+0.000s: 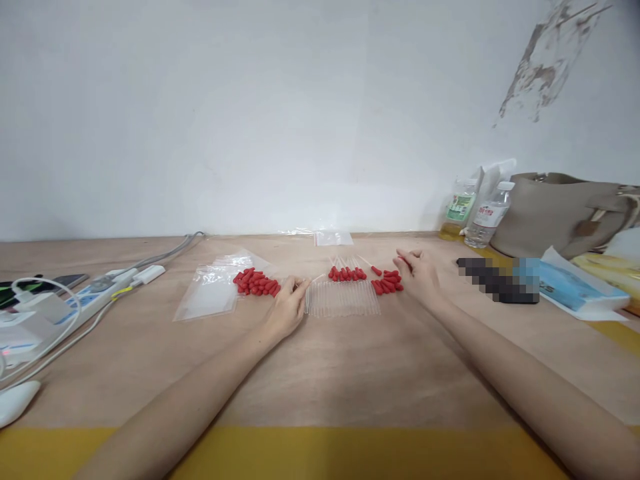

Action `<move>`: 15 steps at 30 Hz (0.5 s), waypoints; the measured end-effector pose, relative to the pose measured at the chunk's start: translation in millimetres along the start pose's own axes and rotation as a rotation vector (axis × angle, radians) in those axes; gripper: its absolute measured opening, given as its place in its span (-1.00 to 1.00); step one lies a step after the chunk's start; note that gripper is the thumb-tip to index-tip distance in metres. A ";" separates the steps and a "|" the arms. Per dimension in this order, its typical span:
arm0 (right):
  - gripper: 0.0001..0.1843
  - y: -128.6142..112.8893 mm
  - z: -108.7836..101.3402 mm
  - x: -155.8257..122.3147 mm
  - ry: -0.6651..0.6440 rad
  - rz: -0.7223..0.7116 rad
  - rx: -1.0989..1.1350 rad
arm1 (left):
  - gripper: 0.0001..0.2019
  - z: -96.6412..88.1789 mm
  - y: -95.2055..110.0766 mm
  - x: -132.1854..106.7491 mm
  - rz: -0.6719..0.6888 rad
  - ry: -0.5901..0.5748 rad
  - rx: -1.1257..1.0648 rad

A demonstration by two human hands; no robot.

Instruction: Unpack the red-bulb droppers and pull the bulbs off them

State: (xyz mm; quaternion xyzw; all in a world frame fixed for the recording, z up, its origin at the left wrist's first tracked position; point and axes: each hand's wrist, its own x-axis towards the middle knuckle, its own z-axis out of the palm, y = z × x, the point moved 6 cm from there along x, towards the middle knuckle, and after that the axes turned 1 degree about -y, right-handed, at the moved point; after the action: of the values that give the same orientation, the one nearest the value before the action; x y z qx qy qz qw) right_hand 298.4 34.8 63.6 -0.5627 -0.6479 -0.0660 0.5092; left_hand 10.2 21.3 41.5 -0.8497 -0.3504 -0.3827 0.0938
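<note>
My left hand (290, 307) is closed, its fingertips pinched on a thin pale stick (317, 277) pointing right. Just beside it lies a heap of red rubber caps (255, 283). My right hand (421, 275) is raised a little, thumb and finger closed on a small red cap, partly hidden. Below its fingertips is a smaller group of red caps (386, 285). Between the hands, several clear tubes (345, 299) lie side by side in a row. Behind them rest red-capped pale sticks (346, 273), fanned toward the wall.
Clear plastic bags (205, 293) lie left of the heap; a small bag (333, 238) is by the wall. A power strip (90, 300) with cables stands left. At right are two bottles (486, 217), a grey bag (555, 213), a blue packet (575, 287) and a blurred dark object (500, 280).
</note>
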 end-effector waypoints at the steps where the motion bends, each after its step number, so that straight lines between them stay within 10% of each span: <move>1: -0.63 16.2 3.3 7.4 -0.023 0.089 -0.006 | -0.66 2.0 -1.2 0.7 0.005 0.019 0.012; 7: -0.61 95.7 28.7 23.2 -0.167 0.553 0.152 | -0.81 10.8 -3.1 2.8 0.034 0.041 0.035; 15: -0.60 104.2 52.9 8.2 -0.317 0.627 0.291 | -0.85 15.7 3.9 0.5 0.087 -0.042 -0.056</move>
State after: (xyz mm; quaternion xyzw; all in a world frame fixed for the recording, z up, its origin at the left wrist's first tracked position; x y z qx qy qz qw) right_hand 351.6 112.5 -6.2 -0.6588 -0.5174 0.2734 0.4727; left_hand 22.2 25.4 31.5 -0.8744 -0.3040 -0.3698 0.0792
